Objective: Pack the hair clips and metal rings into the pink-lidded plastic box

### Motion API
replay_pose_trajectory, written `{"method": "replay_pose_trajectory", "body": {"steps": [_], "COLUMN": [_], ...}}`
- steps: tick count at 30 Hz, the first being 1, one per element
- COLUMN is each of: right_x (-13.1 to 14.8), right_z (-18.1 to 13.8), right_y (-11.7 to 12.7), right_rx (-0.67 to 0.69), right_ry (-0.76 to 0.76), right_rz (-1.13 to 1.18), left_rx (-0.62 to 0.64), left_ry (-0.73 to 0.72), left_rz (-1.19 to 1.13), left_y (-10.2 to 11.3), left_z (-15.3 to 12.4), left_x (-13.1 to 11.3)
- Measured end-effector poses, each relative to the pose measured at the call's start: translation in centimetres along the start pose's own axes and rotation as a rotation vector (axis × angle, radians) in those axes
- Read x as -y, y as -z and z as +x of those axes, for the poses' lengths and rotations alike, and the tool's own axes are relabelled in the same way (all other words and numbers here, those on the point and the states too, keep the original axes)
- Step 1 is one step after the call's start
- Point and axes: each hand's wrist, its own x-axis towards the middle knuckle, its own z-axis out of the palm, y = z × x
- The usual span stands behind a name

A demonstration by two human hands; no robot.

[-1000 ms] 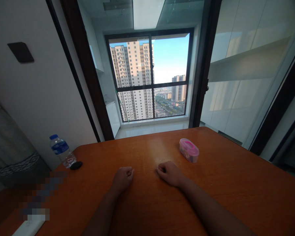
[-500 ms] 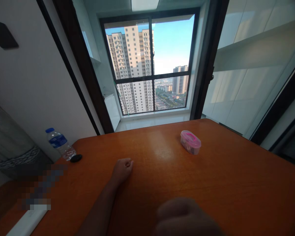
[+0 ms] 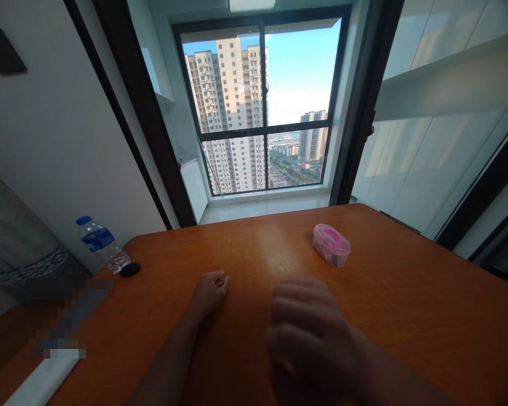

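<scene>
head cam: left hand (image 3: 210, 292) sits curled in a loose fist on the orange wooden table (image 3: 406, 293), holding nothing; right hand (image 3: 309, 338) is too blurred to tell spread from curled; clear plastic box with pink lid (image 3: 331, 245) sits far right, just beyond it; probably light and slick, so i'd grab the long sides; water bottle (image 3: 99, 243) stands far left.

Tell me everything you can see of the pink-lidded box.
The oval plastic box has a clear body and a closed pink lid with a darker pink loop on top. Dark contents show through the side. It sits flat on the orange wooden table, toward the far edge, with nothing else touching it.
</scene>
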Motion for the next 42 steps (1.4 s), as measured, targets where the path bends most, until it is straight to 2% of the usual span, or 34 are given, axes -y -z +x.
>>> {"method": "replay_pose_trajectory", "body": {"steps": [2, 5, 6, 9, 16, 20, 22, 26, 28, 31, 34, 38, 42], "right_x": [-3.8, -9.4, -10.9, -13.3, -13.3, -13.2, -13.2, -13.4, -13.8, -15.0, -16.0, -16.2, -14.6], "right_z": [-0.4, -2.6, -3.4, -4.9, -5.0, -4.5, -4.2, -4.2, -4.9, -6.4, -7.2, -6.8, -5.7], "right_y": [-0.5, -2.1, -2.7, -3.9, -4.2, -2.9, -1.6, 1.2, 2.2, 2.8, 2.4, 1.0, -0.8], "right_rx": [0.032, 0.192, 0.265, 0.324, 0.354, 0.284, 0.154, -0.266, -0.34, -0.29, -0.22, -0.131, -0.005], "right_ry": [-0.065, -0.368, -0.469, -0.539, -0.554, -0.575, -0.62, -0.722, -0.771, -0.876, -0.888, -0.753, -0.534], "right_rz": [-0.202, -0.339, -0.353, -0.365, -0.367, -0.392, -0.466, -0.805, -0.939, -0.993, -0.948, -0.781, -0.433], "left_rx": [-0.002, -0.005, -0.006, -0.006, -0.003, -0.006, -0.007, -0.006, -0.004, -0.002, 0.001, 0.006, 0.015], "left_ry": [-0.001, 0.0, 0.0, -0.001, 0.0, -0.001, -0.005, -0.012, -0.015, -0.018, -0.019, -0.025, -0.033], "left_rz": [-0.003, -0.002, 0.0, 0.005, -0.005, -0.003, -0.001, 0.004, 0.008, 0.021, 0.041, 0.057, 0.048], "left_y": [0.0, -0.2, -0.3, -0.3, 0.1, 0.1, 0.0, 0.0, 0.0, 0.0, 0.0, 0.1, 0.5], "left_z": [0.1, 0.2, 0.2, 0.2, -0.1, -0.1, -0.1, -0.1, -0.1, -0.1, -0.1, -0.1, -0.4], "left_x": [0.0, 0.2, 0.3, 0.4, -0.2, -0.2, -0.1, -0.1, -0.1, -0.1, -0.2, -0.3, -1.2]}}
